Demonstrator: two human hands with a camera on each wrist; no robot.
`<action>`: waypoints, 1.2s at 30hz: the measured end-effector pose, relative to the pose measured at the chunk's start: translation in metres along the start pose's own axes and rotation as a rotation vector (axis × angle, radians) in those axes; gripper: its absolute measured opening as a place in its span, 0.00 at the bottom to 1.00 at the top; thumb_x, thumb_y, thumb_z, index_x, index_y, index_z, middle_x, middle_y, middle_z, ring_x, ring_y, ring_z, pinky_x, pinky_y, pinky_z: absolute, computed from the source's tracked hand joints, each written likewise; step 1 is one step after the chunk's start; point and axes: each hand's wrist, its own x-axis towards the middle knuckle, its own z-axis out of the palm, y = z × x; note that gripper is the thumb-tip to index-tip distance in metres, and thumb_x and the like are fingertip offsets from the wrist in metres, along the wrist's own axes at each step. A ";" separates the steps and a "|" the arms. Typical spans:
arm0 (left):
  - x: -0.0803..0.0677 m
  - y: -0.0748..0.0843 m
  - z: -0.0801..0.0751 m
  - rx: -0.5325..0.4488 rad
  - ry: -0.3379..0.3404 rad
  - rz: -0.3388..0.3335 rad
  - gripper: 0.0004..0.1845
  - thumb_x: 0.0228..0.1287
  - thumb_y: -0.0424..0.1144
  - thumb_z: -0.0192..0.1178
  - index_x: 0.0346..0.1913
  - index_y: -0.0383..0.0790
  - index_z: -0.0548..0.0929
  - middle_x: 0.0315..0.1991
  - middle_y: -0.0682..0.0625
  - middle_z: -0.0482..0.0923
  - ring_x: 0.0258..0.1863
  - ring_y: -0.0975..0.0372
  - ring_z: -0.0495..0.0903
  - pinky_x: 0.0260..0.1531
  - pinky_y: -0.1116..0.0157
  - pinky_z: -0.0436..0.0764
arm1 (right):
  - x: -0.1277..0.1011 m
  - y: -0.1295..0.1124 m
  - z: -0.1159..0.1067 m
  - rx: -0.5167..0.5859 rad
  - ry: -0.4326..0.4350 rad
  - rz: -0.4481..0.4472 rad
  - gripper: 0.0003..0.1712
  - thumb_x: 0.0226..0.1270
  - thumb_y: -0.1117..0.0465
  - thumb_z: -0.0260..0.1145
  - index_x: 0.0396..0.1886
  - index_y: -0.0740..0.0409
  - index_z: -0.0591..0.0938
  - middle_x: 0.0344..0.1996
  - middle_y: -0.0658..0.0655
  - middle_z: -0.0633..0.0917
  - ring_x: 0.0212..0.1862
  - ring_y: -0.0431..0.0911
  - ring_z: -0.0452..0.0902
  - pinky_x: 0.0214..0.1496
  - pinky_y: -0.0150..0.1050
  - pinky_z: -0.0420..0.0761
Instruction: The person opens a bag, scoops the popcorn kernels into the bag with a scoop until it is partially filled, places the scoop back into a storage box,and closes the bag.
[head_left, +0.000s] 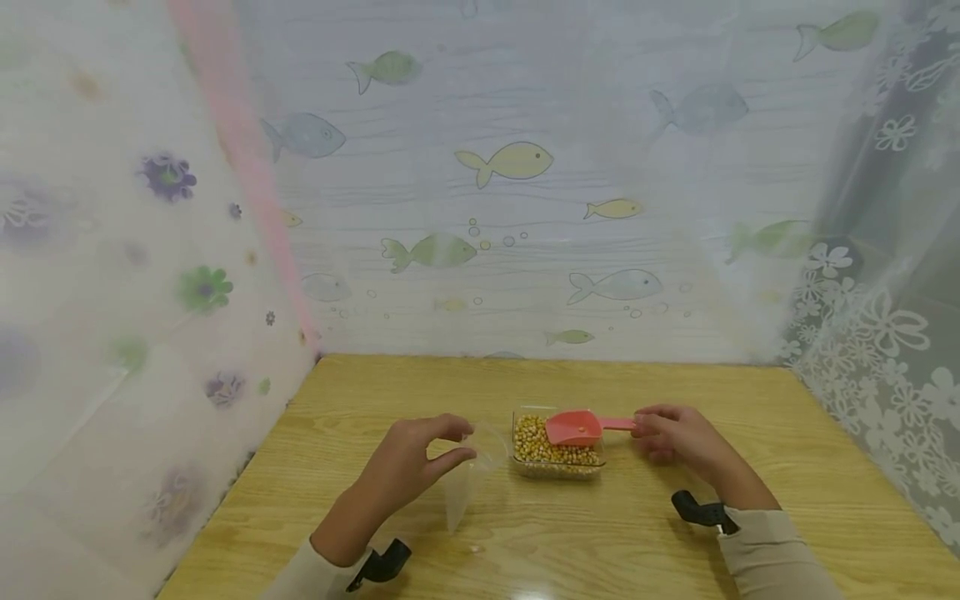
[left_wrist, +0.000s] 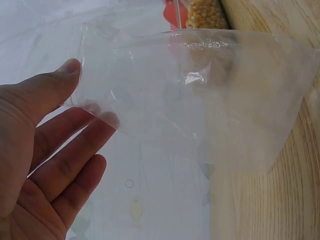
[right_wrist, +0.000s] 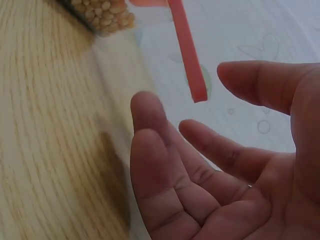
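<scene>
The left hand (head_left: 408, 467) pinches a clear bag (head_left: 468, 475) by its rim, upright on the table (head_left: 787, 467), just left of the tub (head_left: 557, 467) of kernels. The right hand (head_left: 678, 437) is open, fingers relaxed at the pink scoop's (head_left: 573, 427) handle. No writing shows anywhere.

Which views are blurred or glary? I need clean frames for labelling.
Head view: sharp at the container of corn kernels, blurred curtain edges. Left wrist view: glare on the clear plastic bag. Right wrist view: right hand soft and shadowed; pink scoop handle clearer.
</scene>
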 end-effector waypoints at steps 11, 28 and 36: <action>-0.002 0.000 0.002 -0.073 -0.011 -0.041 0.15 0.65 0.50 0.72 0.52 0.54 0.86 0.48 0.58 0.90 0.45 0.69 0.89 0.47 0.60 0.89 | 0.001 0.008 0.006 0.070 -0.077 0.001 0.32 0.82 0.51 0.60 0.70 0.73 0.71 0.45 0.60 0.87 0.39 0.41 0.82 0.39 0.36 0.85; 0.001 0.002 -0.002 -0.087 0.006 -0.051 0.16 0.64 0.49 0.73 0.53 0.56 0.85 0.48 0.59 0.90 0.45 0.70 0.88 0.47 0.59 0.89 | 0.003 -0.001 0.006 -0.048 0.044 -0.308 0.26 0.79 0.49 0.64 0.62 0.65 0.80 0.47 0.71 0.86 0.44 0.58 0.85 0.45 0.47 0.89; 0.002 0.002 -0.002 -0.103 0.001 -0.037 0.15 0.65 0.49 0.73 0.52 0.56 0.85 0.48 0.58 0.90 0.44 0.69 0.89 0.46 0.59 0.89 | -0.005 -0.013 0.006 -0.049 0.122 -0.416 0.22 0.79 0.55 0.64 0.59 0.69 0.80 0.42 0.61 0.90 0.40 0.49 0.89 0.44 0.43 0.90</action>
